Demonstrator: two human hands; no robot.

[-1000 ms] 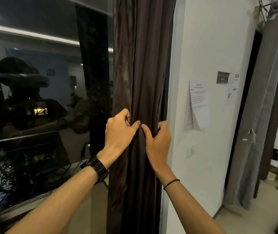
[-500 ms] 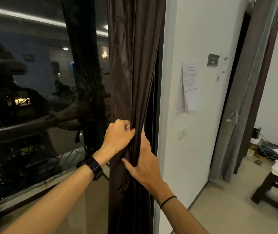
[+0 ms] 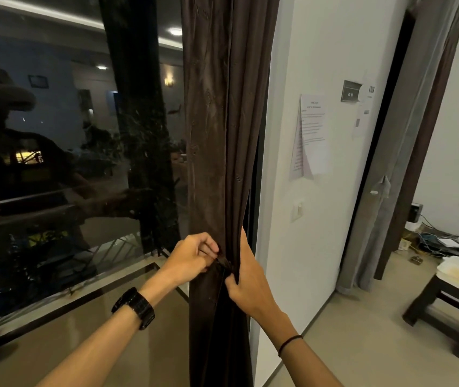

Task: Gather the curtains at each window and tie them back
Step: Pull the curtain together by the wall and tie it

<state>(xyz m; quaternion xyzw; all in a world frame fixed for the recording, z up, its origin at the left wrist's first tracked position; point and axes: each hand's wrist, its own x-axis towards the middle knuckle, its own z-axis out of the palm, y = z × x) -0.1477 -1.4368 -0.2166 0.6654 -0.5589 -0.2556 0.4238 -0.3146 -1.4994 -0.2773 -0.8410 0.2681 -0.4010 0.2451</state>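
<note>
The dark brown curtain (image 3: 222, 135) hangs bunched in long vertical folds between the dark window (image 3: 69, 149) and the white wall (image 3: 320, 51). The left hand (image 3: 192, 258) pinches a small fold at its front with curled fingers; the right hand (image 3: 250, 283) grips the gathered edge just beside it.

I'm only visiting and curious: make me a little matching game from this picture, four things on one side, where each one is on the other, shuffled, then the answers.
Things:
1. brown curtain
2. black watch
3. paper sheets
4. dark stool

Places:
A. hanging on the white wall
B. standing on the floor, far right
C. strapped just behind the left hand
D. gripped by the left hand and the right hand

Pairs: 1-D, 2-C, 3-A, 4-B.
</note>
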